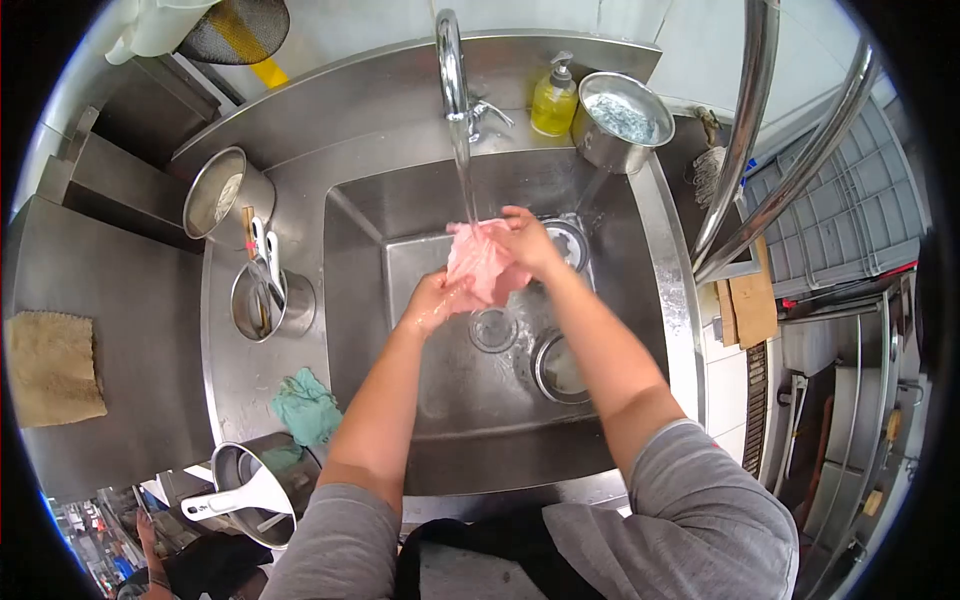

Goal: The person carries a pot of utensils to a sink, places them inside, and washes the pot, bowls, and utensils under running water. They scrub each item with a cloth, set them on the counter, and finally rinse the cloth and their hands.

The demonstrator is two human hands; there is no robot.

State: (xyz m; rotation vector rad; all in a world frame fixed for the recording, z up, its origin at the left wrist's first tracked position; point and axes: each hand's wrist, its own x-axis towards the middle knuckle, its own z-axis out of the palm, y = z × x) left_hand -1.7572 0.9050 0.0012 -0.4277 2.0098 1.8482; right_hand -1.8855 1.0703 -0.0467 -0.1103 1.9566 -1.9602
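A wet pink cloth [480, 262] is stretched between my two hands under the running faucet [453, 80], above the steel sink [440, 400]. My left hand [435, 302] grips its lower left side. At its upper right, my right hand [525, 245] has its fingers closed on the cloth. Water falls onto the cloth from the spout. Below and beside the hands, in the basin, lie a round metal bowl [562, 368] and another round metal container [568, 240], partly behind my right hand. The drain [493, 330] shows beneath the cloth.
Behind the sink stand a yellow soap bottle [554, 100] and a metal pot [612, 150]. Along the left counter are a pot [228, 190], a utensil container [298, 310], a green cloth [306, 408] and a pot with a white-handled tool [245, 498]. Another person's arm [152, 555] shows lower left.
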